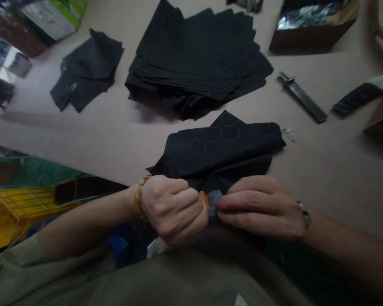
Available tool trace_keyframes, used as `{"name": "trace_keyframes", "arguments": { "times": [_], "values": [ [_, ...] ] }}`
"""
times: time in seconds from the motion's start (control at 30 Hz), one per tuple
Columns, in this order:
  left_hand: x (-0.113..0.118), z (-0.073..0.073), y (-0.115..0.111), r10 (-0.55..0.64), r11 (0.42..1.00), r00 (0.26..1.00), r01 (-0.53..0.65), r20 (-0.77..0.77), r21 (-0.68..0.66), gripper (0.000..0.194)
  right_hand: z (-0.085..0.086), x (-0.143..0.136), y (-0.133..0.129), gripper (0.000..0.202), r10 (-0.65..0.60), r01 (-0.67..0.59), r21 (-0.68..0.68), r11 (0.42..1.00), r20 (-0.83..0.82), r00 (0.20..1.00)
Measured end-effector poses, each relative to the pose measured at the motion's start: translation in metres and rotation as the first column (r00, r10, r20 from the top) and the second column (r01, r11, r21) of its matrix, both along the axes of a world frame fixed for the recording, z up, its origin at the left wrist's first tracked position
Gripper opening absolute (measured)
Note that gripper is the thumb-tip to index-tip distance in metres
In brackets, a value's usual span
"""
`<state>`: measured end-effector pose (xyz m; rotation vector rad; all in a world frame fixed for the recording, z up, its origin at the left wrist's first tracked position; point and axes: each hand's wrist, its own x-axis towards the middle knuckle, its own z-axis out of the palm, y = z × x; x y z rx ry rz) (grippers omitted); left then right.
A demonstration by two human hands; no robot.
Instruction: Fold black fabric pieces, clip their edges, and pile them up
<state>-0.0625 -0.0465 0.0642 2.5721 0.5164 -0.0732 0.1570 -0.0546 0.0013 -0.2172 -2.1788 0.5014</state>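
My left hand point(175, 208) is closed in a fist, its thumb side against a small translucent piece that looks like plastic film point(214, 198). From the other side, the fingers of my right hand point(264, 208) pinch the same piece. Just beyond both hands lies a dark fabric or leather-like panel point(223, 146) with rows of small light perforations forming squares. Its near edge drops behind my hands, which hide that part. What else my left fist may enclose is hidden.
A fanned stack of dark panels point(198, 55) lies farther back. Smaller dark pieces point(89, 63) are at left. On the right are a metal tool point(303, 97), a dark-and-pale strip point(360, 95) and a cardboard box point(303, 40) of shiny pieces. A yellow crate point(22, 208) stands below the table's left edge.
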Motion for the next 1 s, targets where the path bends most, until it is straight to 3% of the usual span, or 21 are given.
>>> {"name": "trace_keyframes", "arguments": {
  "times": [0.13,0.27,0.37,0.47,0.53,0.63,0.73,0.87,1.0],
  "values": [
    [0.004,0.003,0.004,-0.010,0.996,1.000,0.010,0.002,-0.090,0.025,-0.004,0.002,-0.002,0.016,0.014,-0.013,-0.050,0.999,0.026,1.000],
    [0.007,0.002,0.005,-0.127,0.992,0.989,0.128,0.073,-0.011,0.027,-0.013,0.003,-0.005,0.018,-0.005,0.007,-0.062,0.998,0.033,0.999],
    [0.006,-0.003,0.004,-0.266,0.936,0.957,0.228,0.116,0.267,0.028,-0.013,0.003,-0.007,0.013,-0.017,0.017,0.002,1.000,-0.037,0.999],
    [0.004,-0.010,0.002,-0.411,0.767,0.881,0.193,0.237,0.612,0.026,-0.008,0.002,-0.009,0.011,-0.048,0.049,0.035,0.998,-0.047,0.998],
    [0.001,-0.013,0.001,-0.425,0.710,0.870,0.150,0.249,0.688,0.026,-0.003,0.001,-0.009,0.011,-0.061,0.061,0.033,0.998,-0.015,0.998],
    [-0.005,-0.017,-0.002,-0.342,0.722,0.902,0.073,0.263,0.688,0.026,0.001,0.002,-0.009,0.013,-0.072,0.072,0.014,0.997,-0.025,0.997],
    [-0.009,-0.020,-0.006,-0.205,0.774,0.912,-0.071,0.355,0.629,0.022,0.003,0.004,-0.009,0.017,-0.090,0.090,-0.023,0.996,-0.019,0.996],
    [-0.008,-0.027,-0.015,-0.005,0.872,0.863,-0.244,0.504,0.425,0.021,0.001,0.003,-0.009,0.019,-0.063,0.062,-0.036,0.997,-0.039,0.997],
    [-0.005,-0.031,-0.021,0.081,0.899,0.822,-0.304,0.563,0.315,0.023,-0.007,0.001,-0.006,0.017,-0.045,0.040,-0.043,0.998,-0.107,0.993]
  ]
}}
